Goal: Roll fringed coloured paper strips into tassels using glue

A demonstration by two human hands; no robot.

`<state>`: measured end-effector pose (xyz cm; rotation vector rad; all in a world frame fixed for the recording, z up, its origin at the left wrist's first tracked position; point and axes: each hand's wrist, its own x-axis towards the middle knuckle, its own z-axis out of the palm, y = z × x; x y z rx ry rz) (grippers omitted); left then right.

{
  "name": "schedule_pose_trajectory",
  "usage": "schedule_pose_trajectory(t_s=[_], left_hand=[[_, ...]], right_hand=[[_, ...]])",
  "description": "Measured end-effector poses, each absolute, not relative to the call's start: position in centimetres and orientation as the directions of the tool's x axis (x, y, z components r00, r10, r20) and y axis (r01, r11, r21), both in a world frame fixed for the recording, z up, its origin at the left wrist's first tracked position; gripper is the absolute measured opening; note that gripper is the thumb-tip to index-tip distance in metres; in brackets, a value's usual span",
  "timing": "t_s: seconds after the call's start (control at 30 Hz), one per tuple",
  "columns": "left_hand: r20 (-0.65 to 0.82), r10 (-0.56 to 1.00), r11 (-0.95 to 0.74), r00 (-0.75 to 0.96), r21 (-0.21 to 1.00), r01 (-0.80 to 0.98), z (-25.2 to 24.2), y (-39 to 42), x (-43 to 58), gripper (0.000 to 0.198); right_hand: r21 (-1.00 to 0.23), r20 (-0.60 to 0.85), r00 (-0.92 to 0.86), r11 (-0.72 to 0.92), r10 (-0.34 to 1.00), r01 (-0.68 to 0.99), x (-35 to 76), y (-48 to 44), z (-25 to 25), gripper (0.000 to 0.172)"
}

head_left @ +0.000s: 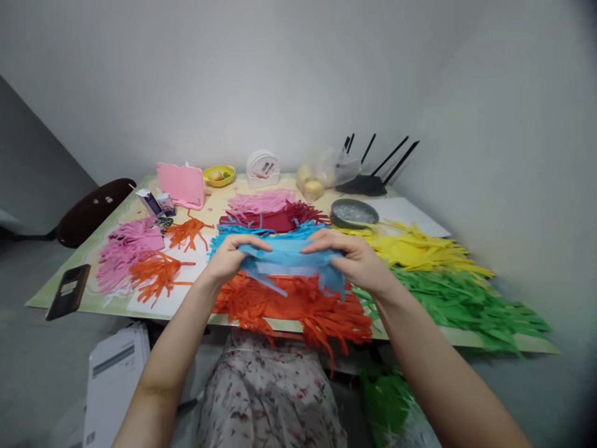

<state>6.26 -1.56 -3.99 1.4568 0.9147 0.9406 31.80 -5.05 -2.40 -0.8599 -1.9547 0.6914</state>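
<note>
My left hand [231, 255] and my right hand [354, 258] both grip a piece of blue fringed paper [289, 258], holding it stretched between them above the table. Fingers of each hand are curled over its top edge. Below it lies a pile of orange-red fringed paper [303, 305] at the table's near edge. More blue fringe [261, 231] lies just behind my hands.
Piles of fringed paper cover the table: pink [125, 249], orange [158, 274], dark red [280, 218], yellow [420, 249], green [461, 302]. A black phone [69, 290] lies at left. A grey dish [354, 213], pink tablet case [181, 185], yellow bowl [219, 175] and router [368, 183] stand behind.
</note>
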Motion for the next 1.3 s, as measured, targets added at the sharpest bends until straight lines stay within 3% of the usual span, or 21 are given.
schedule_pose_trajectory(t_s=[0.1,0.23,0.3,0.4,0.5,0.57,0.67,0.77,0.8,0.9,1.07,1.3], left_hand=[[0.070,0.915,-0.085,0.398,0.996,0.022,-3.8,-1.6,6.0,0.014],[0.166,0.843,-0.290,0.511,0.941,0.174,-2.2,-2.0,5.3,0.020],[0.193,0.791,-0.402,0.581,0.880,0.254,-1.4,-2.4,5.1,0.029],[0.225,0.714,-0.528,0.663,0.795,0.299,-0.8,-2.8,5.2,0.038],[0.206,0.676,-0.585,0.708,0.733,0.346,-0.7,-3.1,5.1,0.041],[0.134,0.660,-0.599,0.740,0.687,0.410,-0.5,-3.2,4.5,0.040],[0.010,0.609,-0.602,0.793,0.657,0.454,-0.1,-3.3,3.7,0.038],[0.057,0.659,-0.573,0.750,0.684,0.451,-0.3,-3.1,4.4,0.053],[0.081,0.687,-0.564,0.722,0.685,0.460,-0.6,-3.0,5.0,0.049],[0.028,0.701,-0.531,0.713,0.687,0.495,-1.7,-2.2,6.8,0.019],[-0.052,0.680,-0.475,0.731,0.729,0.493,-1.8,-1.5,7.4,0.024],[-0.080,0.689,-0.415,0.721,0.772,0.482,-0.5,-2.0,7.2,0.030]], right_hand=[[-0.718,0.472,-0.423,0.616,0.773,0.325,32.4,-5.3,-2.0,0.036],[-0.697,0.327,-0.601,0.616,0.730,0.368,33.9,-5.3,-0.5,0.031],[-0.734,0.252,-0.641,0.575,0.725,0.361,34.3,-5.1,0.2,0.041],[-0.760,0.221,-0.563,0.503,0.796,0.412,33.6,-4.4,0.6,0.051],[-0.650,0.122,-0.604,0.524,0.787,0.551,31.6,-3.6,0.1,0.038],[-0.566,0.065,-0.646,0.561,0.761,0.604,30.5,-3.2,-0.4,0.022],[-0.450,0.052,-0.629,0.580,0.776,0.678,29.4,-3.2,-1.0,0.012],[-0.370,0.047,-0.619,0.589,0.784,0.718,28.8,-3.7,-1.0,0.008],[-0.361,0.050,-0.624,0.597,0.780,0.717,28.7,-3.8,-0.9,0.008],[-0.395,0.076,-0.633,0.606,0.770,0.690,28.9,-4.2,-0.3,0.012],[-0.503,0.025,-0.617,0.543,0.786,0.672,30.2,-4.1,0.3,0.026],[-0.477,0.106,-0.626,0.592,0.772,0.650,30.8,-4.1,0.2,0.018]])
